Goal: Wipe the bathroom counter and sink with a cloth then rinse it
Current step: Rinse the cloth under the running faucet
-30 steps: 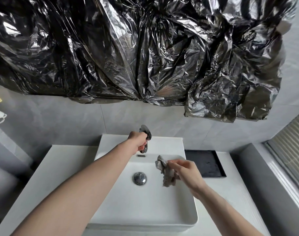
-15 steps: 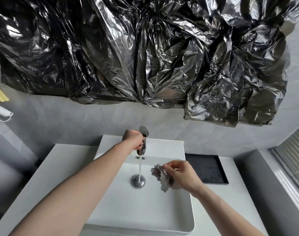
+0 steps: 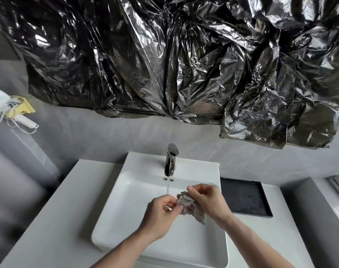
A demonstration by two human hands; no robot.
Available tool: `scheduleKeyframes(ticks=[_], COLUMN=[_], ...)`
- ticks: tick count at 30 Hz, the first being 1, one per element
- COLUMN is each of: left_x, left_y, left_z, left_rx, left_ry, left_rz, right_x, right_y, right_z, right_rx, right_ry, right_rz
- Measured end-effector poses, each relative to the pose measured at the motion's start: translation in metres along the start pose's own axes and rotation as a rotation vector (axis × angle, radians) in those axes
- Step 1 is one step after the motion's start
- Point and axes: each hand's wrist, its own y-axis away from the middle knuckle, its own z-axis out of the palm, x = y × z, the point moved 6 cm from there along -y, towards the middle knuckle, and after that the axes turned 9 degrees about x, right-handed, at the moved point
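Head view: both the left hand and right hand are pinching a crumpled cloth beside the faucet stream. Rinsing well likely means spreading it directly under the water.

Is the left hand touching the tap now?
Apart. The head view shows the left hand low over the sink, pinching the cloth, with open basin between it and the tap.

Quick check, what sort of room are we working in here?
Most likely a bathroom: a white basin set on a white counter, a chrome tap running, grey tiled walls.
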Motion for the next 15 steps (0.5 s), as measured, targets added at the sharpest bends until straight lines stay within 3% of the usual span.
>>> scheduleKeyframes(ticks=[4,10,12,15], left_x=[-0.003,-0.007,-0.006,-0.002], left_y=[-0.003,-0.015,-0.018,-0.019], left_z=[-0.028,-0.064,-0.072,-0.070], left_rx=[0.118,0.235,0.219,0.110], left_ry=[-0.055,-0.255,-0.212,0.047], left_rz=[0.028,0.077,0.075,-0.039], right_x=[0.009,0.013,0.015,0.022], right_y=[-0.001,0.003,0.003,0.003], right_z=[-0.019,-0.038,-0.040,-0.041], right_rx=[0.121,0.109,0.069,0.032], right_ry=[0.010,0.140,0.170,0.222], right_rz=[0.013,-0.082,-0.098,-0.094])
